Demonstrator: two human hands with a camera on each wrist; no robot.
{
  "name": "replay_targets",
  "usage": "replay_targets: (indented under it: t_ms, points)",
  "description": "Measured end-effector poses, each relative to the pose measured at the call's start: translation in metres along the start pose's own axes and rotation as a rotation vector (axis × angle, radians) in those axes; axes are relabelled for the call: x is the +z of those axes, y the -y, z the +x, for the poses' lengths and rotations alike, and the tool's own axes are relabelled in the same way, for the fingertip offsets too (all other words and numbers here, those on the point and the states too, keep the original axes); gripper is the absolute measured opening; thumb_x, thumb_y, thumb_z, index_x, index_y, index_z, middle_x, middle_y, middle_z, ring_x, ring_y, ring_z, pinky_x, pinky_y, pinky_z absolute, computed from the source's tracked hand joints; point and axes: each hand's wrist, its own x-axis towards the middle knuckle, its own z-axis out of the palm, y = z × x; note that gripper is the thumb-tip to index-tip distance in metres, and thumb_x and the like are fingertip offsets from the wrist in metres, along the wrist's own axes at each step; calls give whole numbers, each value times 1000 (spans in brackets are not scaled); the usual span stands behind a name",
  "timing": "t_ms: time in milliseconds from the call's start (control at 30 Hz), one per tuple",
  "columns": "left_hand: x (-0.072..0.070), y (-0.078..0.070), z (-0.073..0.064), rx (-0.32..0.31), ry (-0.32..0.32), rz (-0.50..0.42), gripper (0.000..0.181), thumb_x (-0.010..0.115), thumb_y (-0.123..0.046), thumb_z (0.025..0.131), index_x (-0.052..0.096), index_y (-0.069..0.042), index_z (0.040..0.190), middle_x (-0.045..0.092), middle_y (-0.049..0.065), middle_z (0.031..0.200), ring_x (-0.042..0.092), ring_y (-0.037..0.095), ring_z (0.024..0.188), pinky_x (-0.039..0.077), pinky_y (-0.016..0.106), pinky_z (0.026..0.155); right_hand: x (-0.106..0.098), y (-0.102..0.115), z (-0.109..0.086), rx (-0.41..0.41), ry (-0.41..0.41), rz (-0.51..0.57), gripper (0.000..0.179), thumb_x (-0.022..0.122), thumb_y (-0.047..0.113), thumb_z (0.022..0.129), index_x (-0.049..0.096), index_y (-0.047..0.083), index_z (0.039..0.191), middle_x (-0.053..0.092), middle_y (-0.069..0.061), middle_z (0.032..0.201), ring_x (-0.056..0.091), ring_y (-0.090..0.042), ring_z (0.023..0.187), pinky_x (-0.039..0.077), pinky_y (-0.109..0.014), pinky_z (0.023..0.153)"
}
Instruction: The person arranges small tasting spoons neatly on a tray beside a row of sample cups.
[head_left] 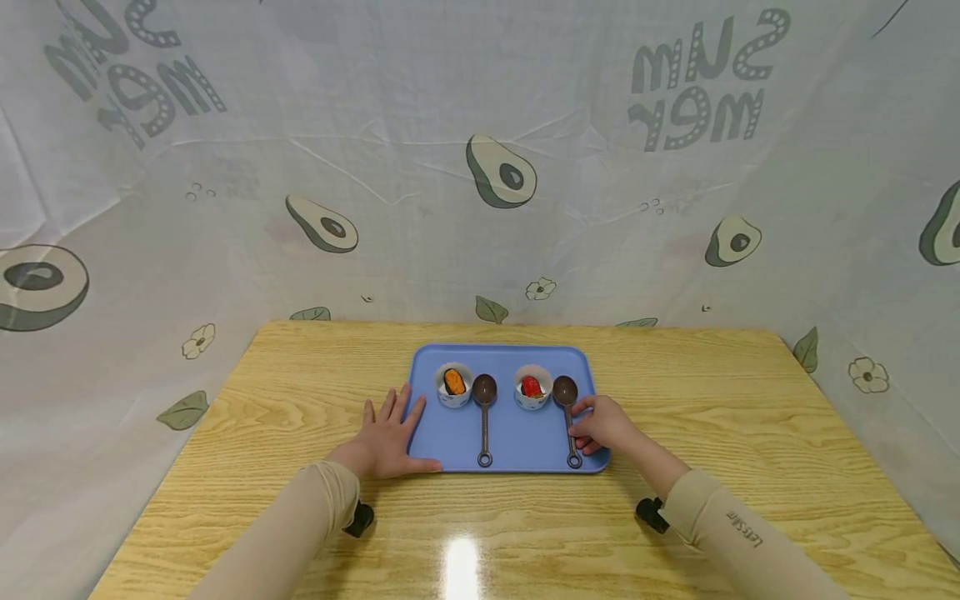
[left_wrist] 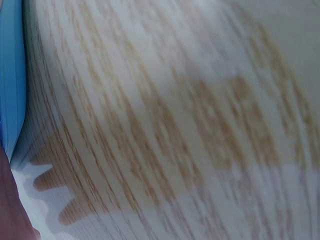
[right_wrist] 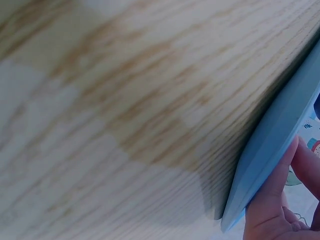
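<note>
A blue tray (head_left: 525, 450) lies on the table, bearing two paper cups and two brown spoons. The left cup (head_left: 454, 398) holds an orange-topped piece; the right cup (head_left: 533, 400) holds a red-topped one. The left spoon (head_left: 484, 417) lies between the cups, its bowl toward the back. My left hand (head_left: 382, 446) is spread flat over the tray's front left corner, thumb along the front rim. At the tray's right side, my right hand (head_left: 603, 427) pinches the handle of the right spoon (head_left: 566, 392) with curled fingers. In the right wrist view, thumb and fingers (right_wrist: 272, 200) reach over the tray rim.
The wooden table (head_left: 712, 400) extends around the tray on all sides. A white curtain (head_left: 420, 233) with avocado prints hangs behind the table and along both sides. Black wrist devices (head_left: 651, 515) show under both sleeves.
</note>
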Motion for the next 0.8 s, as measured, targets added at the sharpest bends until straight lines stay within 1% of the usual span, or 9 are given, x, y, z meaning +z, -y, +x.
replay_targets:
  t_ms: [267, 433, 567, 700, 800]
  points:
    - [0, -2, 1, -6, 9, -6, 106, 57, -70, 77, 17, -4, 150, 2, 25, 155, 6, 46, 142, 6, 69, 106, -1, 1, -3, 13, -16, -11, 31, 63, -5, 82, 53, -9, 111, 63, -8, 66, 57, -11, 51, 53, -28, 49]
    - [-1, -2, 2, 2, 10, -3, 107, 57, -70, 77, 17, -4, 150, 2, 25, 155, 6, 46, 142, 6, 69, 106, -2, 1, -4, 35, -51, -32, 29, 65, 1, 83, 55, -7, 110, 62, -9, 66, 58, -12, 51, 52, -29, 49]
    - [-1, -1, 3, 1, 10, -11, 107, 57, -70, 77, 16, -4, 150, 1, 25, 155, 5, 46, 142, 5, 70, 106, -4, 2, -5, 35, -58, -40, 28, 64, 5, 85, 56, -6, 110, 62, -10, 67, 58, -13, 51, 52, -29, 49]
    - [2, 3, 3, -7, 5, -26, 109, 56, -71, 76, 14, -4, 151, -1, 24, 156, 3, 46, 142, 4, 70, 106, -5, 5, -7, 3, -86, -61, 27, 61, 8, 87, 56, -8, 108, 64, -12, 71, 59, -14, 53, 53, -31, 50]
    - [3, 6, 3, -11, -4, -39, 110, 57, -72, 75, 14, -4, 151, -2, 24, 156, 2, 46, 142, 4, 70, 106, -7, 7, -8, -57, -126, -125, 27, 60, 12, 88, 57, -8, 106, 63, -12, 71, 58, -14, 53, 51, -29, 48]
